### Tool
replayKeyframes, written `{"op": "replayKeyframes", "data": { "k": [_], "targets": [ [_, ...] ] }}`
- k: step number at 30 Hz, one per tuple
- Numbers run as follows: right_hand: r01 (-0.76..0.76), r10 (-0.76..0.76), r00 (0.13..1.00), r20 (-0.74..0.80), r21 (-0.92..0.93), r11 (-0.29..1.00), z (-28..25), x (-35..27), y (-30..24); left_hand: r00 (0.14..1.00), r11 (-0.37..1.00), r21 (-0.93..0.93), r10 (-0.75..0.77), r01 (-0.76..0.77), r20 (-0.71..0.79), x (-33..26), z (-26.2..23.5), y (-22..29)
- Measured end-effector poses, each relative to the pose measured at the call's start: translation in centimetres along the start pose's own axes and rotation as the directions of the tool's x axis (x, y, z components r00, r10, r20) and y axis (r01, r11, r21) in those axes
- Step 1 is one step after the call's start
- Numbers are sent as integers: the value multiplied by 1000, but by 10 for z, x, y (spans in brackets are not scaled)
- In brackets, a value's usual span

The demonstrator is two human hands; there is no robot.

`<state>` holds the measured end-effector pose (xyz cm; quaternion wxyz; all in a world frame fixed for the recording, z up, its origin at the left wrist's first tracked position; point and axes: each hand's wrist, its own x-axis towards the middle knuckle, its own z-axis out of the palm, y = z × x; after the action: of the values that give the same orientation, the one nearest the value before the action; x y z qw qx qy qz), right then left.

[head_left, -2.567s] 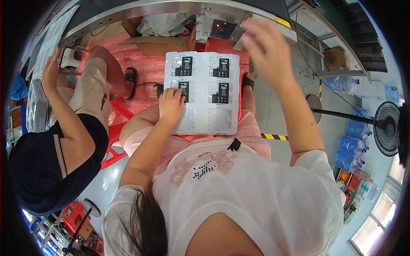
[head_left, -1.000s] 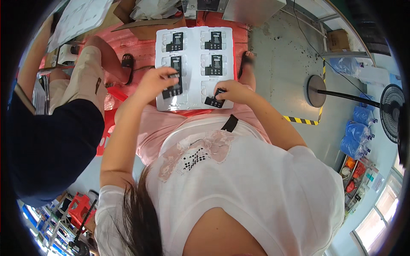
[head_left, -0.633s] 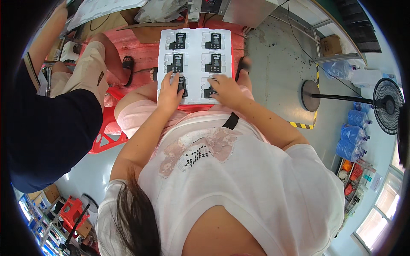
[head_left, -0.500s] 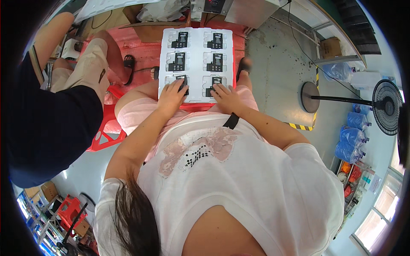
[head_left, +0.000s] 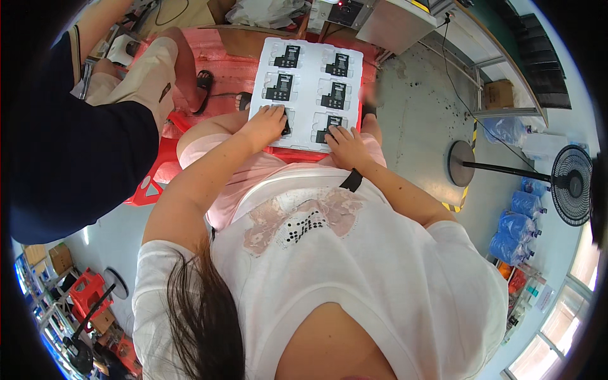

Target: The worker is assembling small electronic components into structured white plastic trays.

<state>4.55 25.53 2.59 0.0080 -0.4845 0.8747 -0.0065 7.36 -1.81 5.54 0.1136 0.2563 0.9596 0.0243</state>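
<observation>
A white molded plastic tray [head_left: 308,95] rests across my lap with several flat black battery packs in its pockets, arranged in two columns. My left hand [head_left: 266,128] lies over the near-left pocket, its fingers stretched across the battery pack [head_left: 286,128] there and hiding most of it. On the near-right battery pack [head_left: 334,121] rest the fingertips of my right hand [head_left: 348,149], which are spread apart. A battery pack [head_left: 278,87] in the left column and another [head_left: 334,95] in the right column lie untouched farther up.
Close on my left sits another person [head_left: 76,171] in a dark top. A red plastic stool [head_left: 150,187] is beside that person. Red sheeting [head_left: 218,63] covers the floor ahead. To the right stands a black fan [head_left: 572,183]; cardboard and a grey metal box [head_left: 396,28] are at the back.
My view has shifted, and the tray appears farther right and slightly turned. The left hand now covers more of the near-left battery pack. The right hand stays at the near-right one.
</observation>
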Motion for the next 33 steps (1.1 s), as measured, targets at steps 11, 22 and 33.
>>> {"op": "replayKeyframes", "data": {
  "k": [11,22,33],
  "targets": [
    [-66,70,997,-16,191,979,-18,1,8,990,973,212,112,-92,-84,-3,12,-2],
    [-289,96,788,-608,-228,930,-233,111,99,1000,998,53,28,-28,-5,3,0,2],
    [-114,59,788,-613,-52,992,-229,80,121,591,606,-395,-787,690,-176,17,30,39]
  ]
}}
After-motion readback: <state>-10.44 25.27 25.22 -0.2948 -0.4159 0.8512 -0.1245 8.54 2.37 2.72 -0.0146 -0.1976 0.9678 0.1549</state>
